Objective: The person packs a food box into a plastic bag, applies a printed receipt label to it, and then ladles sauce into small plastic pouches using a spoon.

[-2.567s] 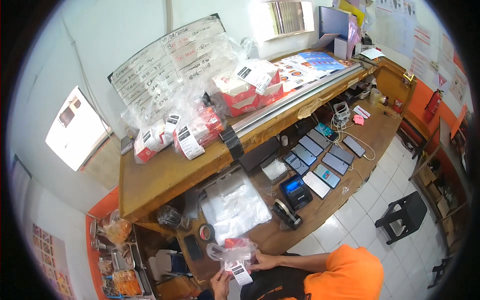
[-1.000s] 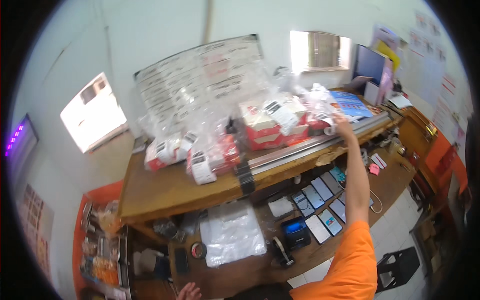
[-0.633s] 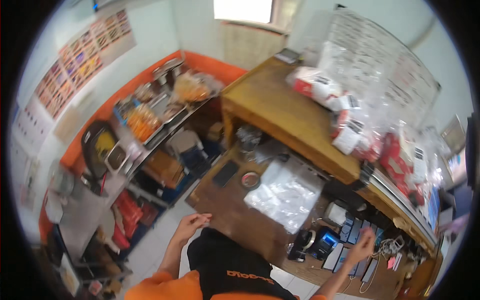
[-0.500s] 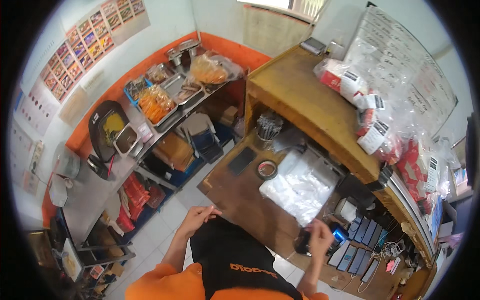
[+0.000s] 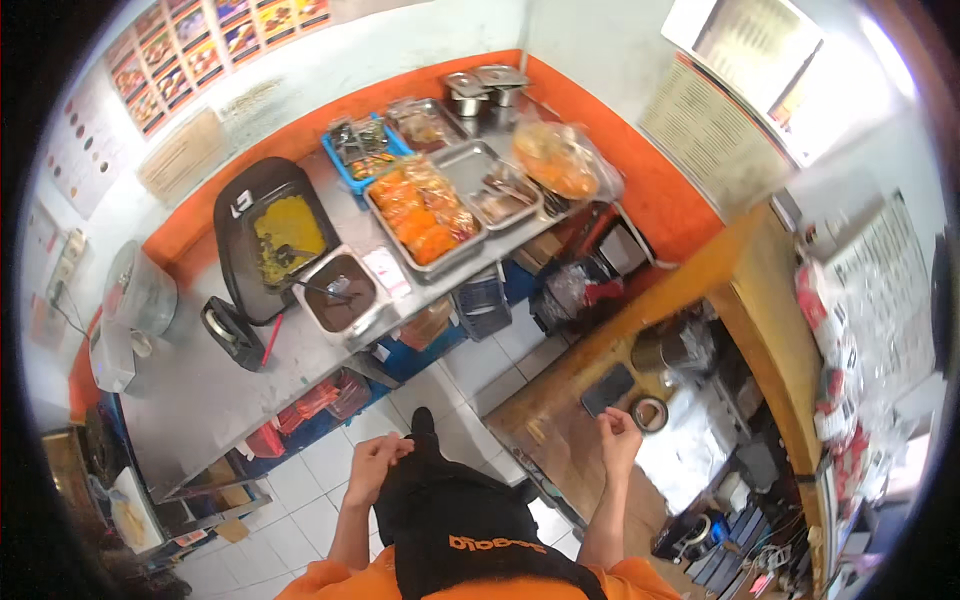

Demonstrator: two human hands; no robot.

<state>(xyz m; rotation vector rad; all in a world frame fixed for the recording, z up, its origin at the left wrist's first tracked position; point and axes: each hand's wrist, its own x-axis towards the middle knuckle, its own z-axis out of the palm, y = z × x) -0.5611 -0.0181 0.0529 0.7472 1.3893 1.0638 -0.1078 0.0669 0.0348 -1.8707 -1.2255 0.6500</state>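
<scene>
My left hand (image 5: 372,468) hovers above the tiled floor, left of my black apron (image 5: 440,515). Its fingers are bent inward and closed, with nothing showing in them. My right hand (image 5: 620,440) is raised over the brown wooden desk (image 5: 540,430), thumb against curled fingers, nothing visible between them. Close beyond it lie a dark phone (image 5: 607,388) and a roll of tape (image 5: 650,413). A stack of clear plastic bags (image 5: 685,455) rests right of that hand.
Along the left wall, a metal counter (image 5: 190,400) carries a black tray of yellow food (image 5: 285,240), a steel pan of brown sauce (image 5: 340,292), a tape dispenser (image 5: 232,335) and a tray of orange packets (image 5: 425,220). A wooden shelf (image 5: 765,300) stands over the desk.
My view has swung left toward the counter, so the desk sits farther right. My right hand has moved from beside the plastic bags to near the phone and tape roll.
</scene>
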